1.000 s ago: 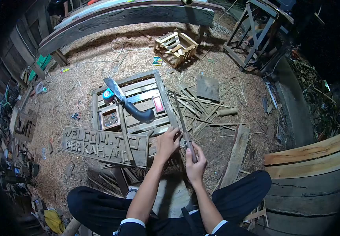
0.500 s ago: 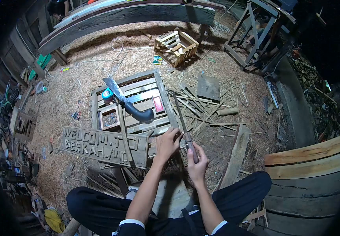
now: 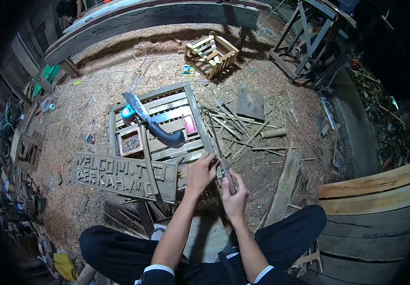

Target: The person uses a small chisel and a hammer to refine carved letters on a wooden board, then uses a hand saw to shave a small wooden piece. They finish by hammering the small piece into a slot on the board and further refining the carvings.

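Observation:
My right hand (image 3: 235, 195) grips the wooden handle of a long thin knife (image 3: 218, 145), whose blade points away from me over the ground. My left hand (image 3: 201, 173) is close beside it, fingers curled against the blade near the handle, pinching something small that I cannot make out. Just left of my hands lies a carved wooden sign (image 3: 124, 174) with raised letters. I sit with both knees spread in dark trousers.
A slatted wooden pallet (image 3: 193, 111) ahead carries a big machete (image 3: 149, 120), a blue tape measure (image 3: 128, 113) and a red box (image 3: 189, 124). Bamboo slivers (image 3: 243, 130) litter the sawdust floor. A plank (image 3: 283, 186) lies at right, a small crate (image 3: 211, 55) farther off.
Both hands and the knife have shifted slightly upward and left in view; the grip stays the same.

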Demonstrator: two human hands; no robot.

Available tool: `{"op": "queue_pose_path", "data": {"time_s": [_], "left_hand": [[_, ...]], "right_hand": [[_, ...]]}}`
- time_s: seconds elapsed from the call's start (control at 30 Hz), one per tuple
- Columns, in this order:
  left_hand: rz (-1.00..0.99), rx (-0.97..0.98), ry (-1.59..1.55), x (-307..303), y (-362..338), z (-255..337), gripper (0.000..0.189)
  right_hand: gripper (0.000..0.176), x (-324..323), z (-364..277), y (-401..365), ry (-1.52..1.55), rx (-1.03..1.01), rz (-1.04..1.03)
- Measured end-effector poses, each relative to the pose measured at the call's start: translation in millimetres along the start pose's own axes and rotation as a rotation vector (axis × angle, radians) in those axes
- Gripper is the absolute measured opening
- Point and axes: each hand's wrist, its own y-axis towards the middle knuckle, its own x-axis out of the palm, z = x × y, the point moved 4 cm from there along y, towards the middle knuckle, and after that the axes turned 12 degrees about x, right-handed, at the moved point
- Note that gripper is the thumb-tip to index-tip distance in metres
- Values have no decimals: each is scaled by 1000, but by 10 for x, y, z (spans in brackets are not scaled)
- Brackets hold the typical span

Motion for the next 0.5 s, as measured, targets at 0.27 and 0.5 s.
{"op": "queue_pose_path", "data": {"time_s": [0.27,0.5], "left_hand": [[-13,-35,-2,23,28,-41,17],[20,9,42,-41,26,-29,17]], "right_hand": [[36,-710,156,-826,106,261,-57],[36,-717,96,-873,-8,-28,21]]}}
